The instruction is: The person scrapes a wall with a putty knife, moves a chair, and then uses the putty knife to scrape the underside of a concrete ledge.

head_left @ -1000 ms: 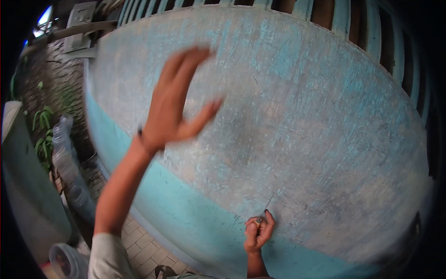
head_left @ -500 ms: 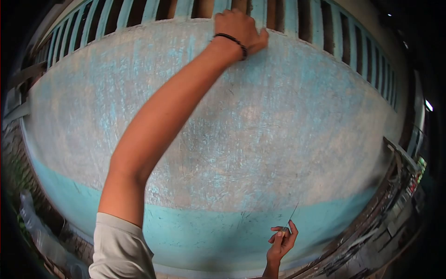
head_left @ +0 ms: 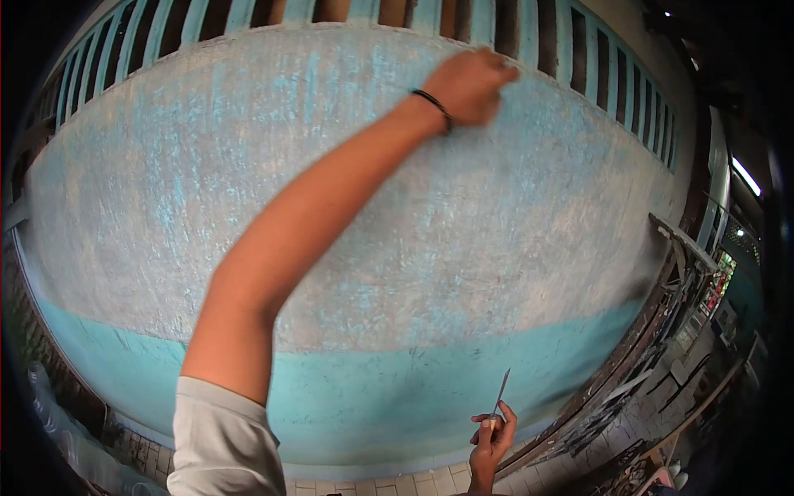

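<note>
High on the weathered grey and pale-blue plastered wall (head_left: pixel 538 248), just below the turquoise slatted railing (head_left: pixel 484 21), the left hand (head_left: pixel 471 83), wearing a thin black wristband (head_left: pixel 434 106), is too blurred to tell its grip. Low and nearer, right of centre, the right hand (head_left: pixel 492 442) pinches a thin metal blade (head_left: pixel 501 388), tip up before the wall's turquoise band.

single head view, close up, facing weathered wall (head_left: pixel 513 248)

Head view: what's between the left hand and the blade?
Nothing but wall: worn paint below the left hand, then a turquoise band down to the blade, in the head view.
</note>
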### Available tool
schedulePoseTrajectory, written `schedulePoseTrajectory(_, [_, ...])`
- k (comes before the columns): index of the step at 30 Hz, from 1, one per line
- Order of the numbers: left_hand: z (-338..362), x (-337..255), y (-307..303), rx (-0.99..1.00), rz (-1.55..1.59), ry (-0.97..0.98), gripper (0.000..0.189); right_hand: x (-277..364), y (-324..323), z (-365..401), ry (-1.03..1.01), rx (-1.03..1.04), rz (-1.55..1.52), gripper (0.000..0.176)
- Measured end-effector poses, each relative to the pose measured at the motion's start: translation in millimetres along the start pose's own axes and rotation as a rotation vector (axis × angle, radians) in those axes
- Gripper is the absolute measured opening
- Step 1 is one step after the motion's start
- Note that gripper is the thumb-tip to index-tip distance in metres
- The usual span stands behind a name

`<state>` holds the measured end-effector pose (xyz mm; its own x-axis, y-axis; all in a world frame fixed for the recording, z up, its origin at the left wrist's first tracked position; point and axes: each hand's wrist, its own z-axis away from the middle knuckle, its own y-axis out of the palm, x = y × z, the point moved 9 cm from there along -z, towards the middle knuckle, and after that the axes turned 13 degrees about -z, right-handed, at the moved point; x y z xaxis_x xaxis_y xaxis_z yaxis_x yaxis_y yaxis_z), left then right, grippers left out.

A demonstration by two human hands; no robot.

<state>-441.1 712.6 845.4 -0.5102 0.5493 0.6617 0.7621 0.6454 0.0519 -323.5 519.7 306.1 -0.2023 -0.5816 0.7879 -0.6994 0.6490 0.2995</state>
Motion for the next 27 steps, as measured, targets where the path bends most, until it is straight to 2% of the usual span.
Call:
schedulePoseTrajectory(1, [-2, 18, 5, 0.143, -0.075, -0.025, 0.021, -4, -12, 1, 0.023, 0.016, 0.016, 0.044])
schedulePoseTrajectory(2, [1, 35, -10, 0.086, -0.073, -0.126, 0.014, -8, -26, 2, 0.052, 0.014, 0.022, 0.043])
schedulePoseTrajectory(3, [3, 51, -27, -0.089, -0.130, -0.114, 0.013, -13, -38, -1, 0.073, 0.016, 0.023, 0.042])
schedulePoseTrajectory(4, [4, 90, -4, 0.115, -0.266, -0.272, 0.027, -14, -50, -3, 0.100, 0.017, 0.023, 0.041])
schedulePoseTrajectory(5, [6, 95, -35, 0.092, -0.258, -0.410, 0.055, -13, -63, -6, 0.107, 0.009, 0.027, 0.041])
schedulePoseTrajectory(7, [10, 95, -58, 0.092, -0.626, -0.518, 0.055, -10, -86, -15, 0.117, -0.007, 0.024, 0.040])
schedulePoseTrajectory(10, [22, 97, -35, 0.476, -0.681, -0.645, 0.064, -5, -117, -30, 0.067, -0.010, 0.081, 0.040])
schedulePoseTrajectory(13, [13, 81, -13, 0.764, -0.749, -0.625, 0.068, 3, -138, -40, 0.048, -0.015, 0.091, 0.041])
schedulePoseTrajectory(16, [3, 89, -8, 0.507, -0.877, -0.579, 0.042, 6, -157, -47, 0.028, -0.022, 0.052, 0.043])
schedulePoseTrajectory(17, [6, 99, 1, 0.651, -0.829, -0.671, 0.054, 7, -163, -48, 0.025, -0.029, 0.033, 0.044])
schedulePoseTrajectory(24, [-26, 76, 30, 0.817, -0.658, -0.613, 0.051, 5, -197, -52, 0.065, -0.027, 0.003, 0.042])
schedulePoseTrajectory(27, [-41, 73, 49, 0.773, -0.564, -0.654, 0.051, 2, -212, -56, 0.051, -0.017, 0.010, 0.042])
